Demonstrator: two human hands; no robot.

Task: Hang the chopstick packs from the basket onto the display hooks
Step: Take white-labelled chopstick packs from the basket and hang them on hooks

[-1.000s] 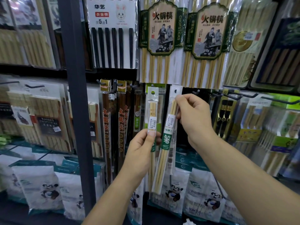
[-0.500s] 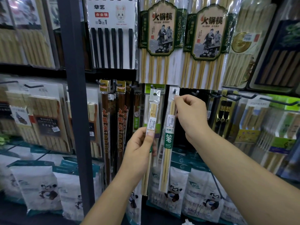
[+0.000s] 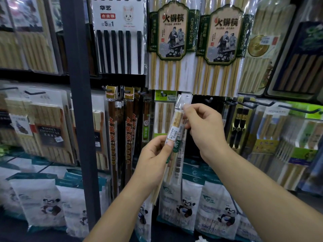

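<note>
I hold two slim clear packs of bamboo chopsticks in front of the display wall, overlapping each other. My left hand [image 3: 155, 158] grips the front chopstick pack [image 3: 175, 125] at its middle, thumb on the white label. My right hand [image 3: 204, 130] pinches the top of the second chopstick pack [image 3: 179, 157], which has a green label and a barcode. Its white header with the hang hole [image 3: 186, 99] sticks up above my fingers. A bare black display hook [image 3: 208, 100] juts out just right of the header. The basket is out of view.
Hanging chopstick packs cover the wall: dark brown pairs [image 3: 113, 130] to the left and large bamboo sets [image 3: 172, 44] above. More black hooks [image 3: 253, 103] carry packs to the right. A dark upright post [image 3: 78, 102] stands left. Panda-print bags [image 3: 185, 205] line the bottom.
My right hand has drawn its pack left, away from the hook. The left-hand pack has tilted right, and the two packs now overlap.
</note>
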